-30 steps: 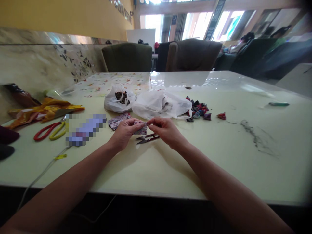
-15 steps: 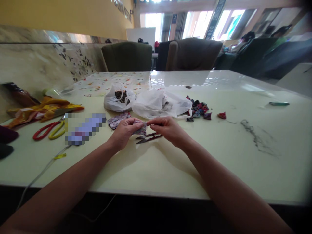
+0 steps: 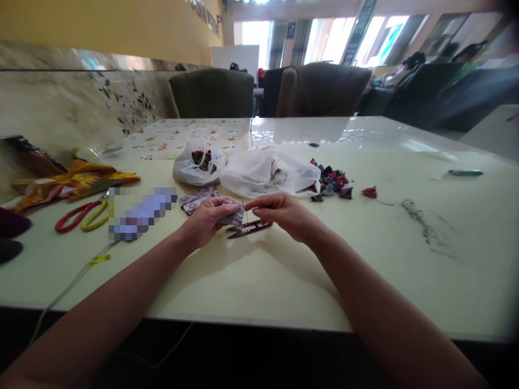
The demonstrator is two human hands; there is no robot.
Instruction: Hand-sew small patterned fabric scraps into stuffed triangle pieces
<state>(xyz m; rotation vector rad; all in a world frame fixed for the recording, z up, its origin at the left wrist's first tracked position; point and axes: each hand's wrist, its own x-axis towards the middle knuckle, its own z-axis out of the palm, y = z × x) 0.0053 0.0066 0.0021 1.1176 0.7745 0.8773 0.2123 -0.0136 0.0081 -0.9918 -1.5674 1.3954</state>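
Pinched in my left hand (image 3: pixel 208 219) is a small patterned fabric piece (image 3: pixel 233 216), grey-purple in colour. My right hand (image 3: pixel 279 213) is closed at the fabric's right edge, thumb and forefinger together. What those fingertips hold is too small to make out; a thin thread seems to hang near them. Beneath both hands, thread snips (image 3: pixel 248 230) lie on the table with their blades pointing left. More of the similar patterned fabric (image 3: pixel 197 200) lies just behind my left hand.
White plastic bags (image 3: pixel 263 173), one with dark bits inside, stand behind my hands. Small fabric pouches (image 3: pixel 334 181) are heaped to their right. Red-and-yellow-handled scissors (image 3: pixel 75 217) and a blurred-out object (image 3: pixel 141 213) with a cable lie left. Loose threads (image 3: pixel 425 227) and a green pen-like item (image 3: pixel 465 173) lie right.
The fabric piece in my left hand has tilted and turned slightly. My right hand has shifted a little, its fingers still close to the fabric. The rest looks the same.
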